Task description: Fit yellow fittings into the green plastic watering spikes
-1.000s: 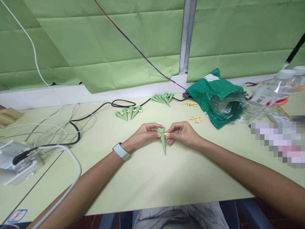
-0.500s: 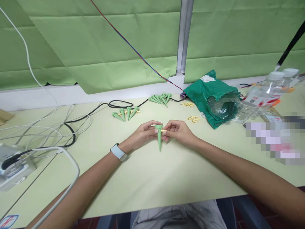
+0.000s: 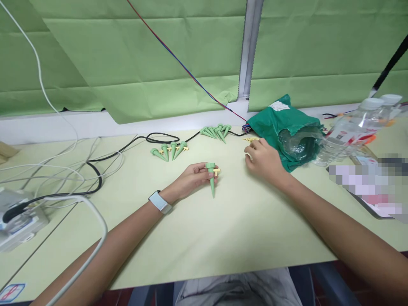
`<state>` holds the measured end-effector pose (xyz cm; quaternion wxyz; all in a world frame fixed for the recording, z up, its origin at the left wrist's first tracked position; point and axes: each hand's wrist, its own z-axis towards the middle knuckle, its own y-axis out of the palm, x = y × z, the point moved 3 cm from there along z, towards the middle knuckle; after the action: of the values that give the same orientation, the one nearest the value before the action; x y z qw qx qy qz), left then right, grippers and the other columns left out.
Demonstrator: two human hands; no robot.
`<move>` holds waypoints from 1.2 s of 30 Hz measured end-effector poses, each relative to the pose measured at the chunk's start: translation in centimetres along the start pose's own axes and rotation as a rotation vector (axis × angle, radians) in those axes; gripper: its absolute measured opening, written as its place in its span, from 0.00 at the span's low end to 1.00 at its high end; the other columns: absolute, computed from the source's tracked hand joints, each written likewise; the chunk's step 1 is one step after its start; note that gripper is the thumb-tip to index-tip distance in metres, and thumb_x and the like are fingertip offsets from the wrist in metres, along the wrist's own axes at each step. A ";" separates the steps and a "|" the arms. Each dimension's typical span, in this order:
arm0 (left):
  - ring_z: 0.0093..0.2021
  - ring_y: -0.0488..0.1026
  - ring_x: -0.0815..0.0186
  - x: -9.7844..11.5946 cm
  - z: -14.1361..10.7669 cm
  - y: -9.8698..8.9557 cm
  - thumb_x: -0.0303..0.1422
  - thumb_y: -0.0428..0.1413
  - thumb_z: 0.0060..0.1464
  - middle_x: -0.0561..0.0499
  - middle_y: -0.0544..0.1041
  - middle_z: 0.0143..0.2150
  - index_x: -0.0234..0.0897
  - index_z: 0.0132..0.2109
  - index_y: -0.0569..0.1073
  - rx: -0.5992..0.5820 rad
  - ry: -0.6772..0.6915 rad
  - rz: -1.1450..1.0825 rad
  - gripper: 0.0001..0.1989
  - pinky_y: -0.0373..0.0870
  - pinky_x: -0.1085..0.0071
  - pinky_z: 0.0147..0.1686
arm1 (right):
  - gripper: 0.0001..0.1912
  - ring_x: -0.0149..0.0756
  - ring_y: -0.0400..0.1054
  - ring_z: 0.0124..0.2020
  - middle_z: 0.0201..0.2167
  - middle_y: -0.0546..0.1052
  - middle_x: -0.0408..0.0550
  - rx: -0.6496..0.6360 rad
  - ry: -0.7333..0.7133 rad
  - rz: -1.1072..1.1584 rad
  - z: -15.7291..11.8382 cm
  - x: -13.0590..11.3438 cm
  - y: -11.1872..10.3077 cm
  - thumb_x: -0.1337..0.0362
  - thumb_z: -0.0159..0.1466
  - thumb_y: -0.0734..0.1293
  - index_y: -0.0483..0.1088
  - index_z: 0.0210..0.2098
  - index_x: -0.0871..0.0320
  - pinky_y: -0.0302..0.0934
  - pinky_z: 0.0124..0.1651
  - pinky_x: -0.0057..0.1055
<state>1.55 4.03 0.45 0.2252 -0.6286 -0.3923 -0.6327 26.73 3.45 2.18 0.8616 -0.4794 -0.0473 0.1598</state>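
Observation:
My left hand (image 3: 194,178) is closed around a green plant watering spike (image 3: 211,179), which points downward just above the table. A small yellow valve (image 3: 217,171) sticks out from the spike's right side. To the right, my right hand (image 3: 264,160) hovers low over the table, its fingers bent and loosely apart, with no object visible in them. Just beyond its fingers lie small yellow pieces (image 3: 250,139). Another little yellow pile is hidden beneath this hand. Several green spikes with yellow valves (image 3: 173,151) lie at the back left, and more green spikes (image 3: 216,131) rest farther back.
A torn green plastic bag (image 3: 270,114) lies behind my right hand. Clear plastic bottles (image 3: 357,123) stand to its right. Black cable (image 3: 162,138) and white cords (image 3: 63,174) tangle at the left, near a power strip (image 3: 22,225). Green curtain (image 3: 159,63) hangs behind the table.
My right hand has let go of the yellow valve and moved right and away, over the yellow pieces. My left hand stays put with the spike.

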 end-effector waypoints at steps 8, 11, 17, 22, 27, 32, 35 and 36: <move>0.38 0.78 0.62 -0.4 0.2 -0.6 0.30 0.65 0.54 0.46 0.77 0.41 0.34 0.51 0.76 -0.011 0.015 -0.041 0.16 0.75 0.58 0.45 | 0.12 0.49 0.62 0.45 0.38 0.76 0.58 -0.187 -0.013 -0.226 0.2 3.0 0.7 0.67 0.62 0.64 0.80 0.37 0.61 0.55 0.40 0.38; 0.37 0.77 0.63 -0.5 0.2 -0.7 0.30 0.65 0.54 0.47 0.76 0.41 0.35 0.50 0.75 -0.018 0.028 -0.049 0.16 0.76 0.58 0.44 | 0.11 0.49 0.62 0.45 0.37 0.76 0.58 -0.219 -0.029 -0.216 0.2 2.9 0.8 0.68 0.62 0.64 0.80 0.36 0.61 0.56 0.41 0.38; 0.35 0.76 0.66 -0.1 0.0 -0.3 0.28 0.66 0.52 0.50 0.75 0.37 0.35 0.49 0.75 0.017 0.061 0.017 0.17 0.74 0.65 0.41 | 0.12 0.50 0.64 0.44 0.37 0.77 0.60 -0.214 -0.027 -0.203 0.2 2.9 1.2 0.73 0.62 0.63 0.79 0.37 0.62 0.57 0.41 0.39; 0.35 0.79 0.64 -0.1 0.0 -0.1 0.28 0.68 0.51 0.49 0.77 0.38 0.35 0.48 0.74 0.029 0.045 -0.017 0.17 0.75 0.63 0.41 | 0.08 0.46 0.68 0.44 0.36 0.78 0.54 -0.134 0.007 0.061 -0.2 0.3 1.3 0.71 0.64 0.64 0.75 0.38 0.59 0.59 0.38 0.35; 0.38 0.81 0.59 -0.4 0.1 -0.1 0.28 0.68 0.50 0.46 0.79 0.42 0.35 0.46 0.73 0.024 0.029 -0.045 0.17 0.76 0.60 0.43 | 0.06 0.33 0.70 0.32 0.34 0.78 0.46 -0.085 -0.011 0.679 -1.2 -4.2 1.5 0.69 0.63 0.65 0.74 0.38 0.56 0.63 0.35 0.29; 0.36 0.81 0.60 -0.2 -0.1 0.6 0.28 0.68 0.50 0.47 0.79 0.37 0.34 0.42 0.72 0.018 0.052 -0.047 0.15 0.76 0.62 0.40 | 0.07 0.33 0.71 0.31 0.34 0.77 0.47 0.033 -0.087 0.872 -1.8 -6.3 0.7 0.69 0.65 0.65 0.75 0.39 0.55 0.66 0.35 0.30; 0.35 0.80 0.61 0.0 -0.1 0.7 0.27 0.68 0.51 0.49 0.79 0.35 0.34 0.41 0.71 0.040 0.063 -0.041 0.14 0.76 0.62 0.39 | 0.07 0.33 0.71 0.31 0.35 0.76 0.47 0.046 -0.120 0.868 -2.0 -6.5 0.6 0.69 0.64 0.65 0.75 0.39 0.55 0.67 0.36 0.31; 0.35 0.80 0.61 0.0 -0.1 0.7 0.27 0.68 0.50 0.49 0.78 0.35 0.34 0.41 0.71 0.046 0.064 -0.038 0.14 0.76 0.63 0.38 | 0.07 0.33 0.71 0.31 0.35 0.76 0.47 0.050 -0.117 0.863 -2.0 -6.5 0.7 0.69 0.64 0.65 0.75 0.40 0.55 0.67 0.36 0.31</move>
<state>2.08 3.51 0.59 0.2400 -0.5950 -0.4114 -0.6474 20.94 0.05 1.00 0.7232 -0.4245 0.1124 0.5331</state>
